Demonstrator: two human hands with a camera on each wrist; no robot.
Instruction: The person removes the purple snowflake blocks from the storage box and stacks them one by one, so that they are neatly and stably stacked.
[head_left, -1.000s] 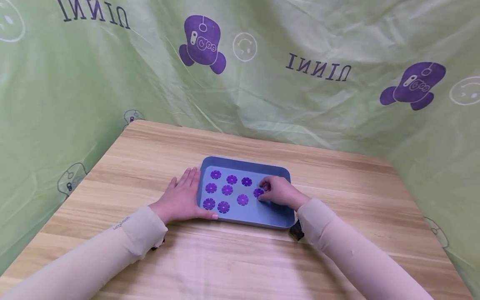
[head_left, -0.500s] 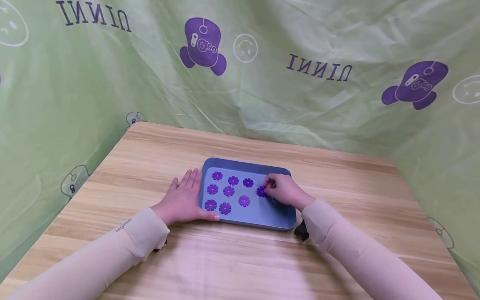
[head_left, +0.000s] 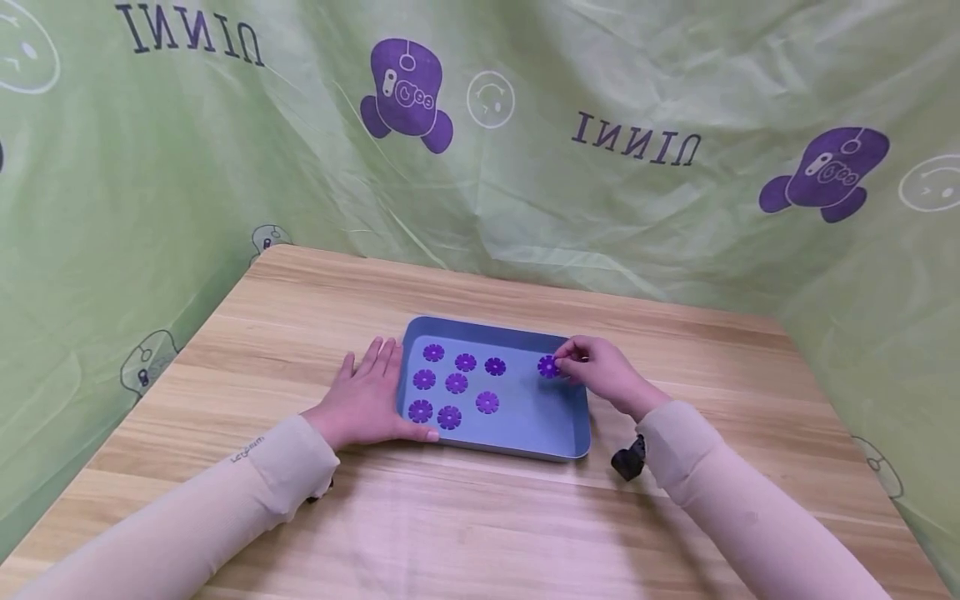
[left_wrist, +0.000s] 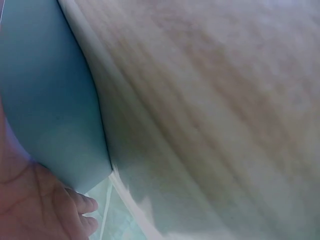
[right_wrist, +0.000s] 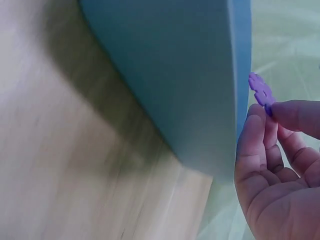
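Note:
My right hand pinches a purple notched disc between thumb and fingertips, above the right part of the blue tray. In the right wrist view the same disc stands tilted over the tray's rim. My left hand lies against the tray's left side with straight fingers, its thumb on the front rim. Several more purple discs lie flat in the tray's left and middle. The left wrist view shows only part of the left palm beside the tray's outer wall.
The tray sits on a wood-grain table. A green curtain with purple prints hangs behind and at both sides. A small black device is at the right wrist, below the sleeve.
The right hand has taken the disc from the tray floor and carried it to the right and back, toward the far right corner. The left hand has stayed in place.

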